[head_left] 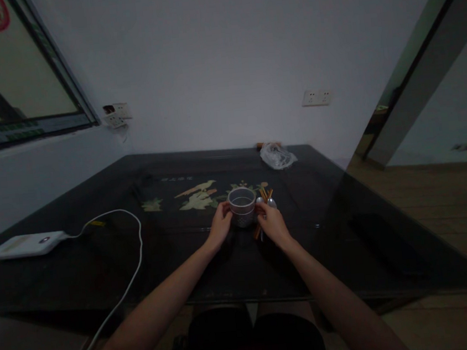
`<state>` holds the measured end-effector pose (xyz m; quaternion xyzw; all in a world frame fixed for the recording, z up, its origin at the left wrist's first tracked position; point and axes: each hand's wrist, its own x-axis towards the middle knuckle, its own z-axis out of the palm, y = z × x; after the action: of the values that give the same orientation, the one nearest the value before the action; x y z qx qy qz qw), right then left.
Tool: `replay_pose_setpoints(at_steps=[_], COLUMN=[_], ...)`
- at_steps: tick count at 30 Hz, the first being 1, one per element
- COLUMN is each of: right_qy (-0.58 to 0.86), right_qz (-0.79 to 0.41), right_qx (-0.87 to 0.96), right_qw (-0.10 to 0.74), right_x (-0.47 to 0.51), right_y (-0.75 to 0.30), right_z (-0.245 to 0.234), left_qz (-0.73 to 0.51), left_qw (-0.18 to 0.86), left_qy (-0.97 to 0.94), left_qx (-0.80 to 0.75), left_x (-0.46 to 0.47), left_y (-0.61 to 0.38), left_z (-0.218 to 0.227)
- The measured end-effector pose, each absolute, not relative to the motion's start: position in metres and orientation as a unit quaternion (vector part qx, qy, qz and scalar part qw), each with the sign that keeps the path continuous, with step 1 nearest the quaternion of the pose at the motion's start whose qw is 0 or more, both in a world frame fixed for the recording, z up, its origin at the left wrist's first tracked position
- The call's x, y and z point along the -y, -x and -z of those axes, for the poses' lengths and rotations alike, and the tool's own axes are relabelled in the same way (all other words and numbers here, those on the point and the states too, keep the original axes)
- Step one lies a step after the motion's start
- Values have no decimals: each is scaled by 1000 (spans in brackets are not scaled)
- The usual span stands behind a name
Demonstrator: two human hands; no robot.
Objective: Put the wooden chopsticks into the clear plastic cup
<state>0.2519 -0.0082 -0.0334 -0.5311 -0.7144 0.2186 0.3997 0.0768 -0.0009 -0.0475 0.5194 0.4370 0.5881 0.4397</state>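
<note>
A small pale cup (242, 207) with a patterned wall stands upright on the dark glass-topped table (184, 258). My left hand (221, 225) curls against its left side. My right hand (272, 222) is closed on a bundle of brown chopsticks and metal spoons (266, 198) just right of the cup, their ends sticking up past my fingers. Both arms reach forward from the near edge of the table.
A white power bank (27, 244) with a white cable (135, 246) lies at the left. A crumpled clear plastic bag (277, 156) sits at the far edge. Wall sockets (317, 97) are behind, a window at the left, a wooden floor at the right.
</note>
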Motion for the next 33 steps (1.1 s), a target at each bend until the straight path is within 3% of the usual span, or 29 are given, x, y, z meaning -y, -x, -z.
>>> replay_pose_setpoints(at_steps=[19, 33], right_qy=[565, 551], right_qz=[-209, -261], right_qx=[697, 658], right_qw=[389, 443], right_x=[13, 9], right_y=[-253, -260], right_z=[25, 20], left_qz=[-566, -604], left_qw=[460, 315], left_qy=[-500, -540], left_qx=[-467, -494], left_x=[3, 6], left_y=[-75, -64], left_z=[37, 21])
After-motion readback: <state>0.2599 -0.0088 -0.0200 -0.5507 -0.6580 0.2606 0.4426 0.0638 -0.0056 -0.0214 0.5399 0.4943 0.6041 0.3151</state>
